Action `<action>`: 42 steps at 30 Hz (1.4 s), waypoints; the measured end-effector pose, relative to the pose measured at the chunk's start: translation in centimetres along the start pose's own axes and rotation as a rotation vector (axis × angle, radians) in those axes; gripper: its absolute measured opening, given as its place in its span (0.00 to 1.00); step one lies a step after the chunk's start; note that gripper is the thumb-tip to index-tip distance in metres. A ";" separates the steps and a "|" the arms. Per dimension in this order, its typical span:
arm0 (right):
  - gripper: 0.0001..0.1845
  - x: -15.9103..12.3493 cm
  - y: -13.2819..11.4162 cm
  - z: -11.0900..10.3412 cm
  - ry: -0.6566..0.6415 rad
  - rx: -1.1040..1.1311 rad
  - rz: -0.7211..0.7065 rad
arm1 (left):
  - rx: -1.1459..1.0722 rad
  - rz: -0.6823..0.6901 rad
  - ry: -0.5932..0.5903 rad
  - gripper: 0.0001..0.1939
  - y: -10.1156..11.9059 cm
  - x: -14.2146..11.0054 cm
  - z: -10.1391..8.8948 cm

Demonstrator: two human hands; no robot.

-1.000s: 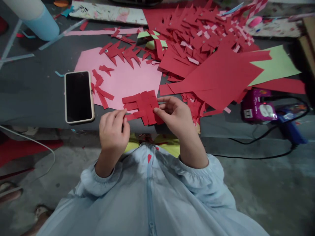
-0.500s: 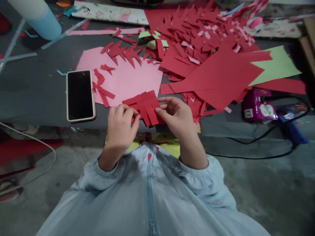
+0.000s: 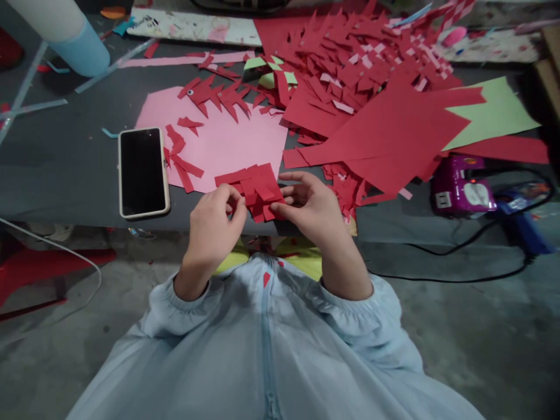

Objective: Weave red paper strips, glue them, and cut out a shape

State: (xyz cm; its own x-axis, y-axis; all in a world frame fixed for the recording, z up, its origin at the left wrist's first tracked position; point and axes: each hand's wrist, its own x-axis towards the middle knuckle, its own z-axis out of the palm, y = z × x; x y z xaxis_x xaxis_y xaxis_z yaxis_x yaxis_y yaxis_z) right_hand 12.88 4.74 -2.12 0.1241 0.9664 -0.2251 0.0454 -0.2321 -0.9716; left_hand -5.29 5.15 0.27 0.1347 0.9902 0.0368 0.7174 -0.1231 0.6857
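Observation:
A piece of woven red paper strips [image 3: 259, 185] lies at the table's front edge, partly on a pink sheet [image 3: 236, 140]. My left hand [image 3: 215, 220] is closed at its left side, thumb and forefinger pinched together at the strips. The exact spot of that pinch is partly hidden. On the right side, my right hand [image 3: 314, 211] presses its thumb onto the lower edge of the weave, its other fingers curled beside it. Some of the middle strips are raised and bent. Red fish-shaped cutouts with small eyes [image 3: 199, 94] rest on the pink sheet's far edge.
Left of the pink sheet lies a phone [image 3: 143, 172]. A heap of red cut paper [image 3: 350, 58] covers the back, with a large red sheet [image 3: 394, 134] and a green sheet [image 3: 494, 114]. A purple box [image 3: 461, 189], a blue glue gun [image 3: 527, 224] and cords are at right.
My left hand's fingers have drawn together into a tighter pinch. My right thumb has shifted slightly left and down over the weave, and its middle strips now look more lifted and bent.

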 end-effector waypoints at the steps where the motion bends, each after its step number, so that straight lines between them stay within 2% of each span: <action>1: 0.28 0.0 0.0 0.0 0.000 -0.010 0.001 | -0.044 -0.003 -0.005 0.03 0.2 0.2 0.0; 8: 0.27 0.0 0.2 0.0 0.025 -0.079 -0.010 | -0.397 0.013 -0.105 0.03 1.5 2.1 1.1; 14: 0.26 0.1 -0.1 0.1 0.041 -0.080 0.005 | -0.539 -0.008 -0.166 0.03 2.8 2.8 1.6; 23: 0.25 0.3 0.4 0.0 0.030 -0.122 -0.013 | -0.479 -0.012 -0.156 0.04 4.4 2.4 1.0; 32: 0.21 0.2 0.2 -0.1 0.053 -0.245 -0.062 | -0.496 0.032 -0.177 0.04 4.9 2.5 1.1; 37: 0.24 0.3 0.4 -0.2 0.051 -0.220 -0.050 | -0.474 0.030 -0.168 0.04 4.2 2.1 0.9; 42: 0.23 0.3 0.1 -0.1 0.028 -0.170 -0.017 | -0.461 0.040 -0.195 0.04 2.3 1.1 0.4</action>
State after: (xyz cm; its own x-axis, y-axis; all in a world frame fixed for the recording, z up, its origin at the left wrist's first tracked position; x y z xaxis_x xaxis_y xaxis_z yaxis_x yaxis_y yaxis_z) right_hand 13.07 4.99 -2.28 0.1488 0.9676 -0.2041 0.2145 -0.2330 -0.9485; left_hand -3.17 5.89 1.61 0.3124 0.9492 -0.0370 0.3386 -0.0749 0.9379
